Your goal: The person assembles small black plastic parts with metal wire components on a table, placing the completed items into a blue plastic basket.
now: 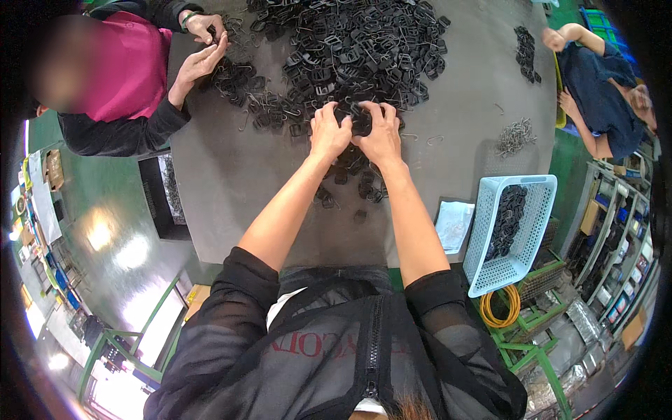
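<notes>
Both my arms reach forward over the grey table to the near edge of a big heap of black plastic buckles (343, 52). My left hand (329, 133) and my right hand (382, 133) face each other with curled fingers. Between them they grip a small clump of black buckles (360, 123); how many is hidden by the fingers. Loose black buckles (365, 183) lie on the table beneath my wrists. A thin metal hook (410, 136) rests just right of my right hand.
Right of my arms stand a light-blue basket (478, 238) holding black parts and a pale plastic packet (453, 225). Metal hooks (516, 136) form a small pile at the right. A co-worker's hands (203, 59) handle parts at the left; another person (595, 91) is at the right.
</notes>
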`<state>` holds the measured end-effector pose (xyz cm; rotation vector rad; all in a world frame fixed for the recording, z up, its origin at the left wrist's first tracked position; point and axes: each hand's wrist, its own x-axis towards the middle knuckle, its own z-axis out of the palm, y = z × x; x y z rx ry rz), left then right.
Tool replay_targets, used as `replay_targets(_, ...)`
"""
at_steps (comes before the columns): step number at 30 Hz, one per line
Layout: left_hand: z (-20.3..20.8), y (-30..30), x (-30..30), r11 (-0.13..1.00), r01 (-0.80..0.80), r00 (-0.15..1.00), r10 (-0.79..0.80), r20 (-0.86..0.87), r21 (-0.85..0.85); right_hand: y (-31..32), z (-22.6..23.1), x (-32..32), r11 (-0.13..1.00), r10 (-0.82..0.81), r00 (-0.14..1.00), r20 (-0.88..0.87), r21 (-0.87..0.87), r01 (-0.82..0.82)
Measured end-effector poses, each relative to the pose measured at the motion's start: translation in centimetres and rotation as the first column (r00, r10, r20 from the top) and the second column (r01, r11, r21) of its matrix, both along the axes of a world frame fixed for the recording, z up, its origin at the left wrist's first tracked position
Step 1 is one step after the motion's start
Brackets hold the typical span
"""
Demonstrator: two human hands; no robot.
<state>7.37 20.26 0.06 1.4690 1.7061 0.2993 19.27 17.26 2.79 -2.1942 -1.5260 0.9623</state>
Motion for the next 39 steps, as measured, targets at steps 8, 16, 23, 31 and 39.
replay_targets(8, 4.4, 0.3, 0.6, 0.873, 0.030, 0.564, 0.387, 0.730, -0.487, 0.1, 5.8, 4.2, 0.971, -0.027, 0.905, -0.425, 0.203, 0.124)
replay_targets(16, 7.6, 0.7, 4.7, 0.954, 0.195, 0.688, 0.033, 0.725, -0.228, 1.1, 8.1, 9.6, 0.947, -0.033, 0.989, -0.148, 0.312, 0.078)
replay_targets(23, 1.4, -1.8, -1.2, 0.829, 0.348, 0.937, -0.328, -0.123, 0.438, -2.3, 3.5, 8.0, 0.945, -0.119, 0.970, 0.212, 0.325, 0.045)
replay_targets(31, -0.2, -10.8, -6.9, 0.615, 0.704, 0.706, -0.661, -0.256, 0.354, -11.3, -1.4, -3.2, 0.956, 0.254, 0.944, 0.210, 0.096, -0.279)
replay_targets(39, 1.7, -12.4, -11.9, 0.918, 0.219, 0.944, -0.285, 0.168, 0.330, -17.5, -3.5, -1.4, 0.944, -0.063, 0.998, -0.021, 0.322, 0.067)
